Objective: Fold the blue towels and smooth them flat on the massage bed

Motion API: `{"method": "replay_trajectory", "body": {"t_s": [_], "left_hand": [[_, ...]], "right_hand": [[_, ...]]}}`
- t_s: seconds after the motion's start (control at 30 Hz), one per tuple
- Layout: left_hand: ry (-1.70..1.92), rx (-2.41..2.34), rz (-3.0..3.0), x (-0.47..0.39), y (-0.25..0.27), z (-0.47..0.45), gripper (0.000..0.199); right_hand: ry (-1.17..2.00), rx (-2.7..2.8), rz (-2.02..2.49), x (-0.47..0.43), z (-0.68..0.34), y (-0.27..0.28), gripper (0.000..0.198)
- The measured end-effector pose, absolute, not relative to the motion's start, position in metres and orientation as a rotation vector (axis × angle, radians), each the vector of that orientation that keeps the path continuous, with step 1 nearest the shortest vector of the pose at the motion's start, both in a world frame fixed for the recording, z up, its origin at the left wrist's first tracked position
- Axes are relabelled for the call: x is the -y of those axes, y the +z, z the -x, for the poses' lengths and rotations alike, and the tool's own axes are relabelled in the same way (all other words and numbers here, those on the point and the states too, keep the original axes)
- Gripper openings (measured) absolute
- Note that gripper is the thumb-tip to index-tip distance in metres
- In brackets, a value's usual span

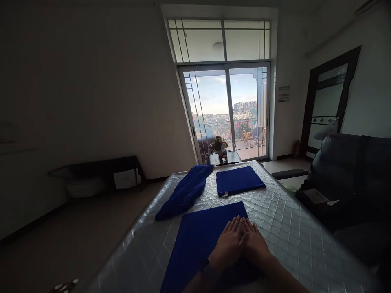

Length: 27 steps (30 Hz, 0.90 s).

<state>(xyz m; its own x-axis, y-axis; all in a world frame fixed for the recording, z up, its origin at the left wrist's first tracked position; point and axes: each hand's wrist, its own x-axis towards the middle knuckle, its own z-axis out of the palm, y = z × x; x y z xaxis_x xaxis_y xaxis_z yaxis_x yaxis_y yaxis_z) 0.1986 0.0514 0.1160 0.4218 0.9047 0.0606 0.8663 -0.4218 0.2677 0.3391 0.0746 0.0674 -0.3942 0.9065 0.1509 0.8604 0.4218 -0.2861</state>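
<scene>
A blue cloth (195, 240) lies spread flat and smooth near me on the silver quilted surface (293, 219). My left hand (227, 244) rests on its right part, palm down, fingers stretched forward. Close beside it and touching it, my right hand (254, 242) lies flat too, its fingers extended at the cloth's right edge. Farther off sits a neatly folded blue cloth (240, 180) with a small white tag at its front edge. To the left is a loosely bunched blue cloth (186, 191), stretched lengthwise. Neither hand grips anything.
Beyond the far edge stands a small dark table (233, 158) with a potted plant (218, 144) and a bottle (224, 152). Sliding glass doors (227, 110) are behind it. A dark leather seat (351, 175) is at the right, and a low dark shelf (104, 173) is along the left wall.
</scene>
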Motion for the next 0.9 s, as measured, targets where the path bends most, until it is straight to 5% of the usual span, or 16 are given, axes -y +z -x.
{"method": "replay_trajectory", "body": {"t_s": [0.4,0.9], "left_hand": [[0.276,-1.812,-2.421,-0.065,0.077,-0.141,0.066],[0.246,-2.256,-2.122,-0.034,0.076,-0.017,0.076]], "right_hand": [[0.526,2.301,1.630,-0.068,-0.338,0.088,0.070],[0.445,2.370,1.762,-0.067,-0.329,0.092,0.073]]}}
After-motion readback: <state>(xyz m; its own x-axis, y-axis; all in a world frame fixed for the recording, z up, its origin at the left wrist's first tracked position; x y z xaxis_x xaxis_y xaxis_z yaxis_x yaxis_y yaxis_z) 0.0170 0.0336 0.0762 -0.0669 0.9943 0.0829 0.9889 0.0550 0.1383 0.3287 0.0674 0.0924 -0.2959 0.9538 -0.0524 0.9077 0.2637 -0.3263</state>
